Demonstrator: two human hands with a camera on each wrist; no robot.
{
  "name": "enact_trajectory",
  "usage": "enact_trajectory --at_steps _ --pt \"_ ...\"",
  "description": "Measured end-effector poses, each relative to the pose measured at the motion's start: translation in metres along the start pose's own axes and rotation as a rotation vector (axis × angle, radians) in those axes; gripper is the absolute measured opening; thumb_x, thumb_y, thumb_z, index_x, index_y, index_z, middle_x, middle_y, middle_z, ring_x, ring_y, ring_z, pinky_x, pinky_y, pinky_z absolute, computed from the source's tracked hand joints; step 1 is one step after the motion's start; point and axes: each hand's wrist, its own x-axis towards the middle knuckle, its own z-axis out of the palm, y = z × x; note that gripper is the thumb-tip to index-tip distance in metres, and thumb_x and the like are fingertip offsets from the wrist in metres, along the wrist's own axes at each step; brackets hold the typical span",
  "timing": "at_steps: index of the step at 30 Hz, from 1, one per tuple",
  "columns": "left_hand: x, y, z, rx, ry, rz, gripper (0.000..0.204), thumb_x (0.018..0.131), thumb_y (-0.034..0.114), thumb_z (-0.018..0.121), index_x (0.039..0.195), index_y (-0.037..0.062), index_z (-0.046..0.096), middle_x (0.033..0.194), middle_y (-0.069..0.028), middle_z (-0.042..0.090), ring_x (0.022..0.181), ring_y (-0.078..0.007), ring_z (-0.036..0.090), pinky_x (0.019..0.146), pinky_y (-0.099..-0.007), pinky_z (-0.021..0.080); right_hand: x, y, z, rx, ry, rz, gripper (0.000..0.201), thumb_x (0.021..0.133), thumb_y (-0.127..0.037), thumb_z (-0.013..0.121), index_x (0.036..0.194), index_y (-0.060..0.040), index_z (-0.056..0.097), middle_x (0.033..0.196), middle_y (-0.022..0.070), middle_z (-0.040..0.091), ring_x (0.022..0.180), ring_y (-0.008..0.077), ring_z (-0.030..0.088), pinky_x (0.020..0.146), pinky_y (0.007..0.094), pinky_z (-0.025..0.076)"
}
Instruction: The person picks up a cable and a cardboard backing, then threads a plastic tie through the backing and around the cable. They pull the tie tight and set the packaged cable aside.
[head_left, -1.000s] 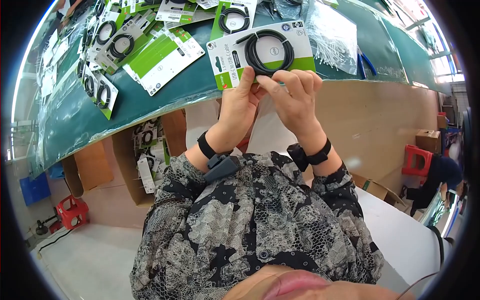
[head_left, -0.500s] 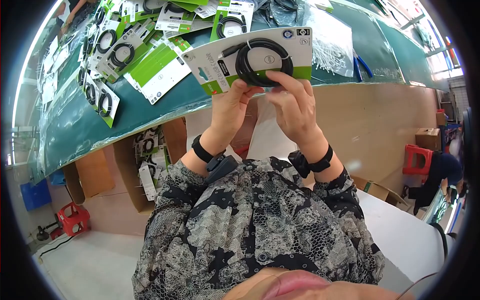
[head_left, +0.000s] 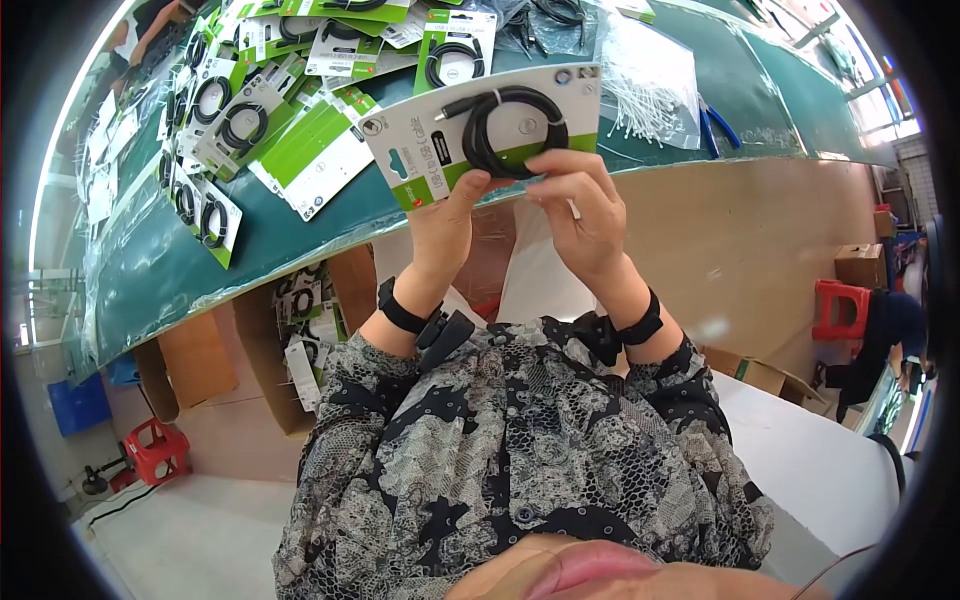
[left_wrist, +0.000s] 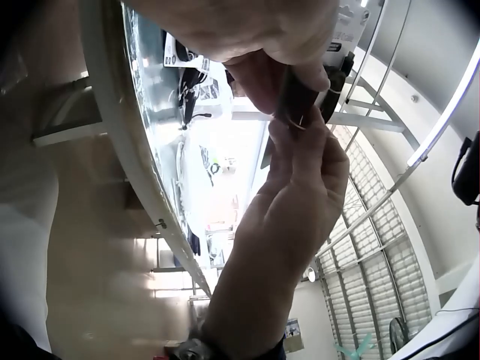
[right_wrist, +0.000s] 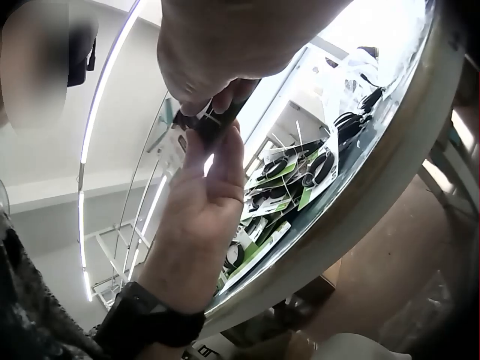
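Both hands hold a white and green card [head_left: 400, 140] printed "USB-C to USB-C cable", raised over the table's near edge. A black coiled cable [head_left: 555, 115] is fixed on its front, bound at the top by a white tie [head_left: 497, 97]. My left hand [head_left: 442, 240] grips the card's lower edge, thumb in front below the coil. With its fingers at the coil's lower right, my right hand [head_left: 590, 215] pinches there. In the left wrist view the right hand [left_wrist: 281, 187] meets the left beneath the card; the exact finger hold is partly hidden.
Several carded cables [head_left: 245, 120] and a stack of cards [head_left: 320, 160] lie on the green table [head_left: 270, 225]. A bag of white ties [head_left: 645, 90] and blue-handled pliers [head_left: 718, 130] lie right. Below stands a carton [head_left: 270, 350] of carded cables; red stools [head_left: 155, 450] flank the area.
The card has moved left and tilted, its left end now lower. The right index finger has shifted along the coil's lower edge, and the left thumb now lies flatter, no longer pointing up.
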Motion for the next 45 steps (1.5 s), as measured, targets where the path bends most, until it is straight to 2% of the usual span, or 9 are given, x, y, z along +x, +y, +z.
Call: enact_trajectory --at_steps 3,5,7,11,17,29,38,42,45 --pt "-0.004 0.017 -0.013 0.775 -0.239 0.312 0.022 0.076 -0.001 0.066 0.098 -0.0009 0.062 0.100 -0.0125 0.062 0.086 -0.0211 0.063 0.077 -0.0314 0.054 -0.004 0.005 -0.001 0.061 -0.025 -0.041 0.017 0.074 0.005 0.061 0.087 -0.0056 0.060 0.099 0.0105 0.064 0.082 0.0260 0.062 0.076 0.0373 0.047" --pt "0.005 0.030 -0.005 0.788 -0.354 0.440 0.022 0.073 -0.001 0.066 0.095 -0.0015 0.063 0.098 -0.0134 0.062 0.085 -0.0222 0.063 0.077 -0.0313 0.054 -0.006 0.011 -0.006 0.072 -0.151 -0.191 0.019 0.075 0.004 0.062 0.092 -0.0057 0.062 0.101 0.0120 0.063 0.085 0.0259 0.062 0.076 0.0379 0.049" --pt "0.016 0.046 0.007 0.804 -0.578 0.708 0.021 0.068 0.000 0.068 0.088 -0.0027 0.066 0.094 -0.0153 0.063 0.084 -0.0245 0.065 0.076 -0.0311 0.053 -0.013 0.010 -0.006 0.064 -0.135 -0.156 0.020 0.074 0.002 0.062 0.093 -0.0055 0.063 0.102 0.0110 0.063 0.089 0.0269 0.061 0.078 0.0383 0.048" --pt "0.021 0.062 0.015 0.919 -0.735 0.859 0.025 0.065 0.002 0.068 0.090 -0.0031 0.065 0.093 -0.0159 0.063 0.087 -0.0277 0.065 0.076 -0.0314 0.054 -0.018 0.006 -0.006 0.024 -0.153 -0.061 0.028 0.073 -0.007 0.063 0.100 -0.0052 0.063 0.105 0.0095 0.062 0.098 0.0292 0.058 0.085 0.0395 0.045" --pt "0.025 0.075 0.025 0.964 -0.787 0.921 0.024 0.067 0.002 0.067 0.090 -0.0021 0.065 0.093 -0.0153 0.063 0.088 -0.0287 0.065 0.075 -0.0323 0.055 -0.039 0.015 0.008 0.029 -0.197 -0.083 0.043 0.081 -0.020 0.060 0.121 -0.0065 0.053 0.119 0.0113 0.055 0.109 0.0307 0.053 0.094 0.0414 0.040" --pt "0.022 0.086 0.034 1.062 -0.843 0.991 0.024 0.068 0.003 0.065 0.092 -0.0027 0.064 0.095 -0.0152 0.064 0.088 -0.0292 0.065 0.073 -0.0323 0.056 -0.057 0.005 0.013 0.309 -0.388 0.247 0.045 0.081 -0.021 0.059 0.121 -0.0035 0.050 0.124 0.0153 0.051 0.114 0.0343 0.047 0.097 0.0427 0.037" --pt "0.020 0.076 0.032 1.020 -0.808 0.953 0.025 0.068 0.006 0.067 0.091 -0.0015 0.064 0.092 -0.0145 0.066 0.085 -0.0277 0.066 0.072 -0.0322 0.056 -0.046 -0.013 -0.001 0.261 -0.255 -0.011 0.039 0.078 -0.017 0.061 0.114 -0.0021 0.053 0.115 0.0164 0.056 0.110 0.0337 0.051 0.093 0.0424 0.040" --pt "0.017 0.072 0.024 0.999 -0.829 0.847 0.027 0.072 0.013 0.069 0.093 -0.0023 0.061 0.091 -0.0165 0.066 0.085 -0.0291 0.066 0.071 -0.0328 0.054 -0.048 -0.019 -0.004 0.537 -0.376 0.363 0.031 0.074 -0.014 0.065 0.102 -0.0012 0.059 0.099 0.0136 0.061 0.095 0.0302 0.060 0.082 0.0387 0.048" --pt "0.014 0.069 0.021 0.975 -0.835 0.777 0.028 0.074 0.015 0.069 0.094 -0.0028 0.060 0.091 -0.0179 0.066 0.085 -0.0296 0.066 0.071 -0.0328 0.054 -0.023 -0.031 -0.021 0.091 -0.288 -0.041 0.021 0.071 -0.006 0.065 0.092 -0.0019 0.063 0.085 0.0114 0.062 0.073 0.0241 0.064 0.067 0.0325 0.052"
